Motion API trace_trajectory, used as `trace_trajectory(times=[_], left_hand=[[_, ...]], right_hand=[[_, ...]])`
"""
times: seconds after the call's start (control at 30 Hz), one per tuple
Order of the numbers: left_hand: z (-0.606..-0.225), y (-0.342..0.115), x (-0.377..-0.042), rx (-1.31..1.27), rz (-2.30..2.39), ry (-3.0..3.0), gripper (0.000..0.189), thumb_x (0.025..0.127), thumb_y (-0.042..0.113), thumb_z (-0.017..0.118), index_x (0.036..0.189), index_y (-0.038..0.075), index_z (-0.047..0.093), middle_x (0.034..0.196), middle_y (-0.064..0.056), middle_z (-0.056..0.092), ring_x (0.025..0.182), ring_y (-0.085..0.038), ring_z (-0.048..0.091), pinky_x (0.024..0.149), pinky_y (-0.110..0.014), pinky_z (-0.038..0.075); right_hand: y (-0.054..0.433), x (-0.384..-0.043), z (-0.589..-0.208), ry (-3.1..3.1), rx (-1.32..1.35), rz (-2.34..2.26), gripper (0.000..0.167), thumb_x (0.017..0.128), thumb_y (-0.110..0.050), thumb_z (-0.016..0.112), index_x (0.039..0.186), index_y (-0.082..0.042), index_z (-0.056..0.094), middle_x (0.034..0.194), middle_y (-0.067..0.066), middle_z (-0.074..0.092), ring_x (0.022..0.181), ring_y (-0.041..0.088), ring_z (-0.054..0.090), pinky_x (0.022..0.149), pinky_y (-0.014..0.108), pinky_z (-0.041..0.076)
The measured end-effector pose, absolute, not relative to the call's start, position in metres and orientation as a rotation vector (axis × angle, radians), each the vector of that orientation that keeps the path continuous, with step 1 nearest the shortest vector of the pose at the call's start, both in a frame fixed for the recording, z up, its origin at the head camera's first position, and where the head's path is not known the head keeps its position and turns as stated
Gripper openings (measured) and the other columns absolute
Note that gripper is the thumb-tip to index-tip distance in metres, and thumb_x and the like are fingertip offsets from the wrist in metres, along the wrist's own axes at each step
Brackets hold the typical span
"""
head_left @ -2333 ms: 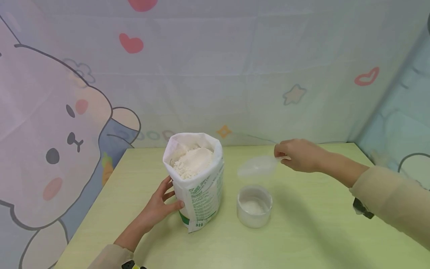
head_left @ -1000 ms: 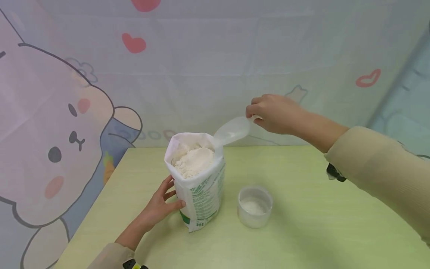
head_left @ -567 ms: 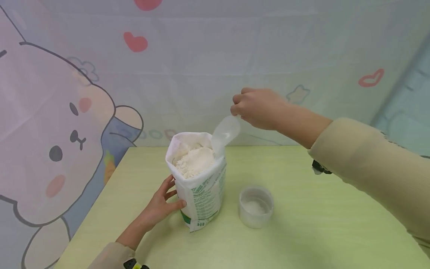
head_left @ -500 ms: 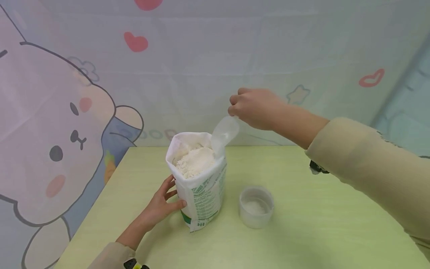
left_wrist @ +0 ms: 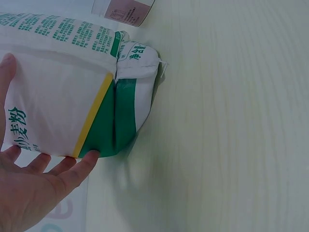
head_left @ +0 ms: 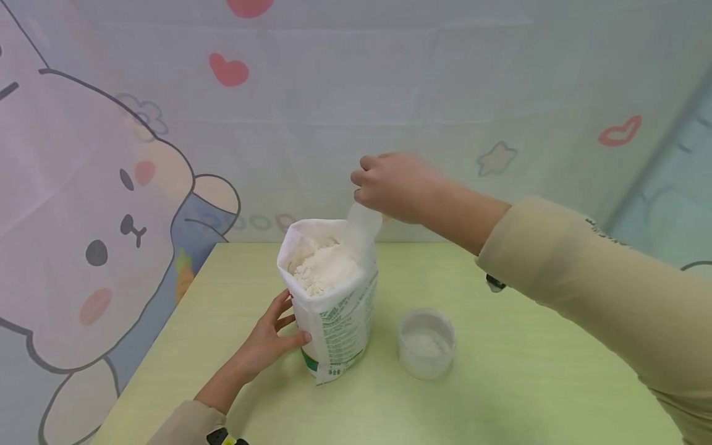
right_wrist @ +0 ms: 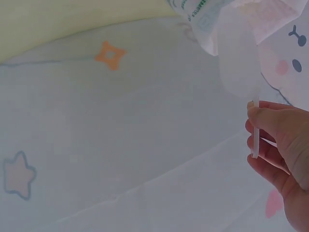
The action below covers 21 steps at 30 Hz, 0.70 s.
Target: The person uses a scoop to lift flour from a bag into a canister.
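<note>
A white bag of wheat flour (head_left: pixel 339 327) with green print stands upright on the table, its top rolled back and flour (head_left: pixel 324 267) heaped inside. My left hand (head_left: pixel 267 343) holds the bag's lower left side, thumb on one face and fingers spread round the other, as the left wrist view (left_wrist: pixel 48 188) of the hand also shows. Above the bag's right rim, my right hand (head_left: pixel 395 185) pinches the thin handle of a translucent plastic scoop (right_wrist: pixel 238 58). The scoop's bowl tilts down into the bag's mouth, its tip hard to make out against the flour.
To the right of the bag, a round translucent container (head_left: pixel 426 364) holds some white powder. A pale yellow-green table (head_left: pixel 528 358) lies beneath. Behind it hangs a printed cloth (head_left: pixel 356 93) with a cartoon animal, hearts and stars.
My right hand has carried the scoop from above the container up and left to the bag, tipping its bowl down into the opening. The left hand keeps its place on the bag.
</note>
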<state>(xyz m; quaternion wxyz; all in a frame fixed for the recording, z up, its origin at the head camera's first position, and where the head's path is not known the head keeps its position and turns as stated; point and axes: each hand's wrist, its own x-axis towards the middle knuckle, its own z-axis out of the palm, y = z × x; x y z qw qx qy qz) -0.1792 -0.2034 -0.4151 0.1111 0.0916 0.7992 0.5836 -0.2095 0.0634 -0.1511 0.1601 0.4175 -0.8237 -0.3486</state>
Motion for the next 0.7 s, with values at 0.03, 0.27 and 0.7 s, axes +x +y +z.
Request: trace_trajectory(times=[0.03, 0.27, 0.7], left_hand=[[-0.415, -0.203, -0.179, 0.269, 1.714, 2.350, 0.091, 0.077, 0.028, 0.075, 0.144, 0.037, 0.014, 0.151, -0.005, 0.017, 0.134, -0.040, 0.026, 0.094, -0.058, 0.041], [-0.415, -0.203, -0.178, 0.263, 1.710, 2.358, 0.092, 0.077, 0.029, 0.075, 0.145, 0.037, 0.014, 0.151, -0.005, 0.017, 0.134, -0.040, 0.026, 0.096, -0.059, 0.038], [-0.413, -0.202, -0.176, 0.283, 1.702, 2.356, 0.091, 0.077, 0.028, 0.074, 0.145, 0.035, 0.014, 0.151, -0.007, 0.018, 0.134, -0.041, 0.026, 0.095, -0.059, 0.039]], right_hand=[[0.061, -0.209, -0.151, -2.342, 1.199, -1.012, 0.021, 0.080, -0.004, 0.068, 0.100, -0.009, 0.067, 0.101, 0.005, 0.058, 0.089, 0.023, 0.051, 0.072, 0.028, 0.050], [0.048, -0.207, -0.157, -2.267, 1.246, -1.081, 0.015, 0.082, -0.003, 0.065, 0.094, -0.011, 0.069, 0.095, 0.004, 0.059, 0.087, 0.021, 0.052, 0.068, 0.025, 0.049], [0.042, -0.212, -0.174, -2.395, 1.292, -0.984, 0.018, 0.087, -0.003, 0.059, 0.097, -0.012, 0.070, 0.099, 0.003, 0.063, 0.089, 0.022, 0.055, 0.070, 0.030, 0.053]])
